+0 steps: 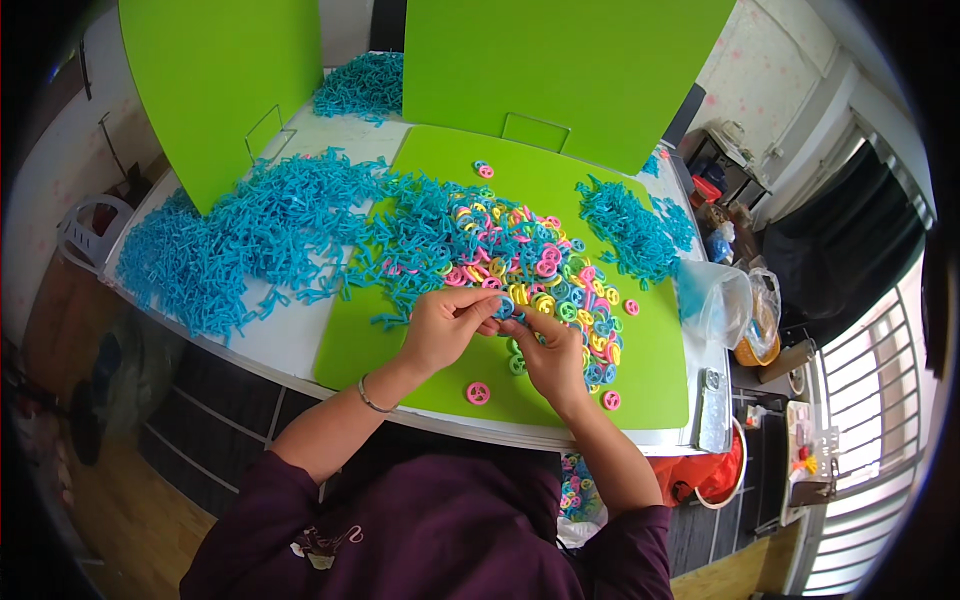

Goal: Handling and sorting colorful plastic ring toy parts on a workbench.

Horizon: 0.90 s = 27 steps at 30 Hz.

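Note:
Both of my hands meet over the near middle of a green mat [440, 400]. Pinched between my left hand [450, 325] and my right hand [548, 350] is a small blue plastic wheel [504, 307]; my fingers partly cover it. Just beyond lies a heap of pink, yellow, green and blue plastic wheels [545, 265]. Against its left side spreads a pile of small blue forked plastic pieces [415, 215]. A single pink wheel [478, 393] rests on the mat in front of my hands, and another pink wheel [611, 400] lies near my right wrist.
Larger heaps of blue pieces [270, 225] cover the white table's left side, with another blue pile [630, 230] at right. Upright green boards [560, 75] stand along the back. A clear plastic bag [712, 300] sits at the right edge. Below the table is a bag of coloured wheels [577, 490].

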{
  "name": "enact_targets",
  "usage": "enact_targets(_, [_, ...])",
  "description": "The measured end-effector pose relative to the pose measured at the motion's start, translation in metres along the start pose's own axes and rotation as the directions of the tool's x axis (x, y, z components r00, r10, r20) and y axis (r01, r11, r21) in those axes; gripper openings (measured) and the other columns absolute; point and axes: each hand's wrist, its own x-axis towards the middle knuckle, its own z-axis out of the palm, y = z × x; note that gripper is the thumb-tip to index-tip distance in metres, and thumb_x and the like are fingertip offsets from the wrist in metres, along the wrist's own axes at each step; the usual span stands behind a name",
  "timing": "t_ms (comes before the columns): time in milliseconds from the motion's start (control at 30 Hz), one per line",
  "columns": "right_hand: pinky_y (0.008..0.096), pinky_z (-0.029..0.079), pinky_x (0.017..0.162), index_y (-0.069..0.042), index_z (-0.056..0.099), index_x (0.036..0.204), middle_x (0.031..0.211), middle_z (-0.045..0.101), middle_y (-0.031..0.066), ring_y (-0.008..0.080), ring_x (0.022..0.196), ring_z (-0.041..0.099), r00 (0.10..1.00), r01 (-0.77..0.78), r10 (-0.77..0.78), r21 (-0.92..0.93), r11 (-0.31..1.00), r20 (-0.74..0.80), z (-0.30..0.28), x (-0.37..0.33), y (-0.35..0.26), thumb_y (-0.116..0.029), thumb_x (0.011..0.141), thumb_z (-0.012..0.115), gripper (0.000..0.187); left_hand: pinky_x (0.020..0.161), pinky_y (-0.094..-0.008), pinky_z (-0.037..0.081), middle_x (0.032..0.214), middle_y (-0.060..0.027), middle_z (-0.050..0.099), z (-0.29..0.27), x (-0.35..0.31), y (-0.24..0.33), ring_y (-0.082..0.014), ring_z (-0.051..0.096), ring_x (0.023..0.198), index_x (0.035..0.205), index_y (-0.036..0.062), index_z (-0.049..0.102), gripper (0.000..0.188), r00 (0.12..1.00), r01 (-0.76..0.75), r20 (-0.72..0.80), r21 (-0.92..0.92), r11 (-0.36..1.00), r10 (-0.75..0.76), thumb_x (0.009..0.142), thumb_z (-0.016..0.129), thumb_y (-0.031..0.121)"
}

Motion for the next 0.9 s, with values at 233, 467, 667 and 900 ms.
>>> enact_targets(233, [0.0274, 0.047, 0.059, 0.0, 0.065, 0.106, 0.08, 0.069, 0.0099, 0.0102, 0.069, 0.062, 0.938, 0.323, -0.345, -0.408, 0.854, 0.022, -0.002, 0.001, -0.002, -0.008, 0.083, 0.067, 0.024, 0.063, -0.0235, 0.055, 0.085, -0.0061, 0.068, 0.0, 0.001, 0.005, -0.0112, 0.065, 0.07, 0.1, -0.0018, 0.067, 0.017, 1.0, -0.004, 0.019, 0.085, 0.996, 0.002, 0.091, 0.058, 0.01])
enact_targets(467, [0.0227, 0.047, 0.063, 0.002, 0.064, 0.107, 0.082, 0.069, 0.0045, 0.0062, 0.072, 0.061, 0.963, -0.26, 0.197, 0.451, 0.854, 0.182, 0.001, 0.004, 0.012, -0.015, 0.089, 0.062, 0.025, 0.07, -0.0258, 0.057, 0.092, -0.0079, 0.067, 0.003, 0.006, 0.003, -0.0138, 0.065, 0.078, 0.107, -0.0014, 0.064, 0.021, 0.997, 0.079, 0.011, -0.197, 0.977, -0.078, 0.092, 0.057, 0.012])
enact_targets(667, [0.0233, 0.049, 0.073, 0.006, 0.063, 0.106, 0.089, 0.067, 0.0075, 0.0109, 0.078, 0.062, 0.95, -0.311, 0.229, 0.592, 0.743, 0.212, 0.004, 0.004, 0.004, -0.01, 0.092, 0.057, 0.022, 0.069, -0.0244, 0.057, 0.092, -0.0078, 0.067, 0.0, 0.003, 0.002, -0.0127, 0.065, 0.078, 0.107, -0.0029, 0.063, 0.023, 0.99, 0.139, 0.017, -0.236, 0.962, -0.139, 0.092, 0.057, 0.013])
enact_targets(900, [0.0227, 0.049, 0.066, 0.004, 0.062, 0.111, 0.088, 0.068, 0.0066, 0.0107, 0.074, 0.062, 0.978, -0.207, 0.196, 0.5, 0.841, 0.075, 0.011, 0.0, 0.002, -0.01, 0.092, 0.057, 0.024, 0.065, -0.0216, 0.055, 0.089, -0.0062, 0.067, 0.006, 0.002, 0.004, -0.0098, 0.064, 0.074, 0.106, -0.0027, 0.064, 0.022, 0.997, 0.075, 0.01, -0.165, 0.983, -0.074, 0.093, 0.055, 0.013])
